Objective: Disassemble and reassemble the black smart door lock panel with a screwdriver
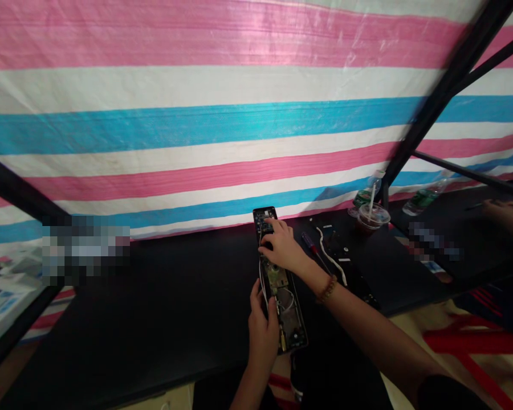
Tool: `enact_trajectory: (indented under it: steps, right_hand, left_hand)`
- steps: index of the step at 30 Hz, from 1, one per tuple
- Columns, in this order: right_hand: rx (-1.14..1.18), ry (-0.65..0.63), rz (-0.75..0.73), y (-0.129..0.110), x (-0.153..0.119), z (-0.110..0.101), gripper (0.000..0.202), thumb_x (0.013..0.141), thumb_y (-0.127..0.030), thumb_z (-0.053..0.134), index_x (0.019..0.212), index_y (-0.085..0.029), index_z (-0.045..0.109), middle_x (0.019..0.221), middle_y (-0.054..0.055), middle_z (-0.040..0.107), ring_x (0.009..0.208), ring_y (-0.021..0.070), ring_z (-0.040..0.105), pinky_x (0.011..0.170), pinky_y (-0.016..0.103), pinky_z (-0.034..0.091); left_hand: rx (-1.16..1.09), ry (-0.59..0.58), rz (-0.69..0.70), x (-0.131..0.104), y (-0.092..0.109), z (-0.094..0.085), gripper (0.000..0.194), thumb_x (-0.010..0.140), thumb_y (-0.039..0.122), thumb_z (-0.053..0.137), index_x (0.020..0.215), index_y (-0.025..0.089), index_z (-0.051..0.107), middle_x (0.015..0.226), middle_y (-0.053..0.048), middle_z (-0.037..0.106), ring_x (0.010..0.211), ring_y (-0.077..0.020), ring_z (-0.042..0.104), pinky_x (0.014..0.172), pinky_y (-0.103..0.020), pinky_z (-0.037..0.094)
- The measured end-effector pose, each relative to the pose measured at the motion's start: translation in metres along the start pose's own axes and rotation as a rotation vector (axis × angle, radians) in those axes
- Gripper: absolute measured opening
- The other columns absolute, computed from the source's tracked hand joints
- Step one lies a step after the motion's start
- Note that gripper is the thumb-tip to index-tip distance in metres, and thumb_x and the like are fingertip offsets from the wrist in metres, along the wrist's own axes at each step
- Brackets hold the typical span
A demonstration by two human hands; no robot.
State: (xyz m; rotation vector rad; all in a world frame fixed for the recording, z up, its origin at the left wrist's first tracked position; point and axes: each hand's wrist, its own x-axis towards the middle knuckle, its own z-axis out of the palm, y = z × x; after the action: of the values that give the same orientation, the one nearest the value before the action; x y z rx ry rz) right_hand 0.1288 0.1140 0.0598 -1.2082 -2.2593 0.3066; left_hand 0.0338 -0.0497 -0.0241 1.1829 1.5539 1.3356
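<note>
A long, narrow black electronic device housing (pixel 300 319) lies open at the table's front edge, with circuit boards, a metal plate and white wires showing inside. My left hand (pixel 263 327) is closed on its lower left side, thumb over the rim and fingers along the outer edge. Over its upper half is my right hand (pixel 285 246), index finger touching the top circuit board (pixel 263 215). Its thumb and another finger come close together by the white wires at the left rim; what lies between them is too small to make out.
Right of the housing lie a screwdriver (pixel 309 243), a white cable (pixel 331 259) and a dark panel (pixel 359 279). Farther right stand a drink cup with straw (pixel 373 216) and a bottle (pixel 363 196). Another person's hand (pixel 507 213) is at the right edge. A striped sheet (pixel 196 131) hangs behind.
</note>
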Motion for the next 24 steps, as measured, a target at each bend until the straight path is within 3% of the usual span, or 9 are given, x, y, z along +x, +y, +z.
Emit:
enact_trajectory:
  steps: [2, 5, 14, 19, 24]
  right_hand:
    - [0.020, -0.040, 0.045, -0.001, -0.007, 0.007, 0.007, 0.083, -0.028, 0.076, 0.086, -0.021, 0.078, 0.161, 0.010, 0.033, 0.147, 0.0382, 0.024, 0.107, 0.057, 0.029]
    - [0.064, -0.071, 0.125, 0.000, -0.006, 0.014, 0.008, 0.083, -0.022, 0.073, 0.089, -0.023, 0.079, 0.166, 0.009, 0.026, 0.152, 0.0370, 0.017, 0.108, 0.057, 0.026]
    - [0.080, -0.120, 0.166, -0.002, 0.005, 0.008, 0.014, 0.081, -0.015, 0.068, 0.081, -0.023, 0.079, 0.167, 0.006, 0.025, 0.153, 0.0366, 0.018, 0.106, 0.056, 0.025]
    - [0.106, -0.192, 0.189, -0.005, 0.001, 0.008, 0.004, 0.079, -0.020, 0.075, 0.080, -0.021, 0.078, 0.168, 0.008, 0.021, 0.154, 0.0389, 0.012, 0.108, 0.057, 0.025]
    - [0.197, -0.178, 0.231, -0.001, -0.001, 0.009, 0.009, 0.081, -0.016, 0.071, 0.080, -0.022, 0.078, 0.168, 0.004, 0.020, 0.153, 0.0357, 0.020, 0.110, 0.058, 0.026]
  left_hand:
    - [-0.014, 0.007, 0.001, -0.001, -0.001, 0.000, 0.051, 0.100, 0.041, 0.045, 0.146, 0.019, 0.038, 0.131, -0.017, 0.067, 0.114, -0.0256, 0.070, 0.095, -0.041, 0.056]
    - [-0.025, 0.004, 0.009, -0.001, -0.002, 0.001, 0.051, 0.099, 0.041, 0.047, 0.145, 0.020, 0.040, 0.133, -0.017, 0.067, 0.115, -0.0255, 0.069, 0.096, -0.042, 0.055]
    - [-0.020, -0.025, -0.003, -0.001, 0.000, 0.000, 0.053, 0.098, 0.043, 0.048, 0.145, 0.021, 0.036, 0.135, -0.016, 0.066, 0.119, -0.0250, 0.068, 0.099, -0.041, 0.053]
    - [-0.034, -0.027, -0.017, 0.000, -0.001, 0.000, 0.056, 0.097, 0.045, 0.050, 0.146, 0.022, 0.035, 0.135, -0.016, 0.066, 0.119, -0.0251, 0.068, 0.098, -0.040, 0.054]
    - [-0.036, -0.038, -0.014, 0.000, -0.001, 0.000, 0.059, 0.096, 0.045, 0.053, 0.147, 0.022, 0.034, 0.134, -0.016, 0.066, 0.117, -0.0246, 0.069, 0.097, -0.040, 0.054]
